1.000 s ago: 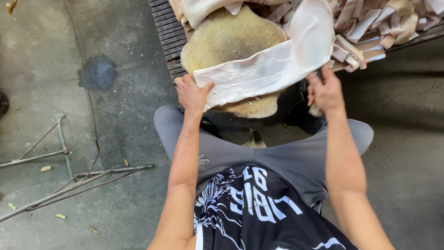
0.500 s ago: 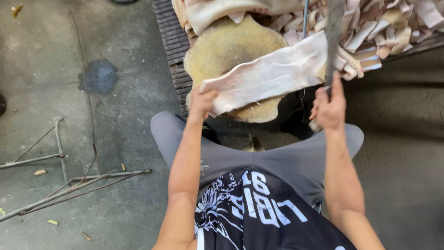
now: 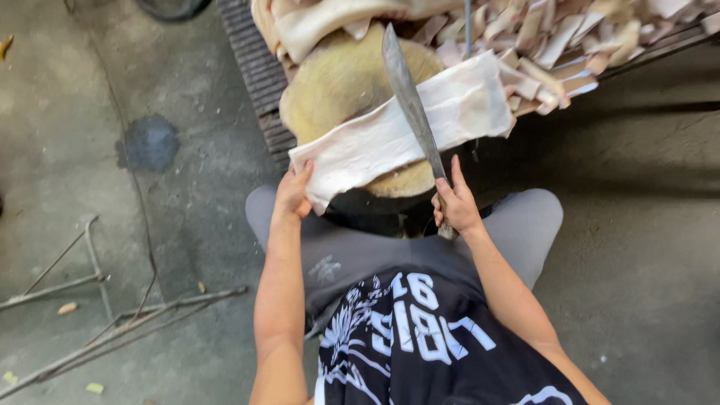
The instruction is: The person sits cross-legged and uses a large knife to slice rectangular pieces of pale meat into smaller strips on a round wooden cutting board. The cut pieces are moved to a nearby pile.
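We see the right hand (image 3: 455, 204) clamped on the handle of a long knife (image 3: 411, 105), now lowered across the pale slab (image 3: 405, 131) on the round block (image 3: 337, 82). The left hand (image 3: 292, 193) pinches the slab's near left end; a cut seems ready.

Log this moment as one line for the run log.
left hand: holds slab end | right hand: grips knife, blade across slab | slab: on round block | scrap pile: behind
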